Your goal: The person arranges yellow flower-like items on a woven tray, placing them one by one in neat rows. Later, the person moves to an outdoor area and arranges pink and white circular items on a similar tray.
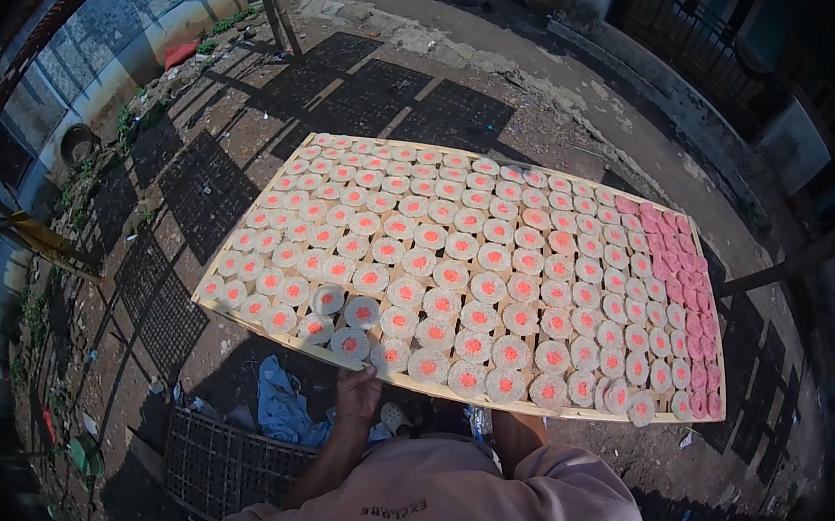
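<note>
A large rectangular drying tray (270, 334) with a pale wooden frame and slats spans the view in front of my body. Rows of round whitish crackers (449, 276) with coral-pink centres cover most of it. Along its right end lie solid pink crackers (689, 277), packed closely together. My left hand (357, 392) grips the near rim left of the middle, thumb at the edge and fingers under the frame. My right forearm reaches under the near edge right of the middle, and the tray hides that hand. A few crackers at the near edge overhang the rim.
Dark lattice shadows fall on the dirt ground (252, 104). A blue plastic sheet (288, 404) and a dark woven rack (227, 463) lie near left, close to my feet. Wooden posts stand far left (274, 1) and right (800, 259). A wall (149, 24) lines the left side.
</note>
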`<move>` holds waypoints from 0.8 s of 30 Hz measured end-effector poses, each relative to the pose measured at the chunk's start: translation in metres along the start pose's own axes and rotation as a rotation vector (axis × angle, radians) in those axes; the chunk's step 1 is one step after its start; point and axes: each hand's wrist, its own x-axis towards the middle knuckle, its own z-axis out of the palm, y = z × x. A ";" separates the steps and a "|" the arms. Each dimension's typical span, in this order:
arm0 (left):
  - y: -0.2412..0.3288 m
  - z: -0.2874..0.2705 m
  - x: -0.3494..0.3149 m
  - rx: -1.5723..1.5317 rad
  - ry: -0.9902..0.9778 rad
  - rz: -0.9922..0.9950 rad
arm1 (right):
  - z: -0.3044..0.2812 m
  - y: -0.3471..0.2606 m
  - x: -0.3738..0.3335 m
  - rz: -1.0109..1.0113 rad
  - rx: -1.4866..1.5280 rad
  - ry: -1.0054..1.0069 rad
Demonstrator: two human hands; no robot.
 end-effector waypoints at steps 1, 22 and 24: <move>-0.002 -0.004 0.002 -0.005 0.015 -0.017 | -0.004 0.005 -0.004 0.033 0.025 -0.015; 0.009 0.058 0.046 1.306 -0.437 -0.026 | 0.156 -0.030 -0.089 -1.179 -1.942 0.481; -0.018 0.110 0.080 1.539 -0.414 0.552 | 0.170 -0.045 -0.055 -1.280 -2.183 0.564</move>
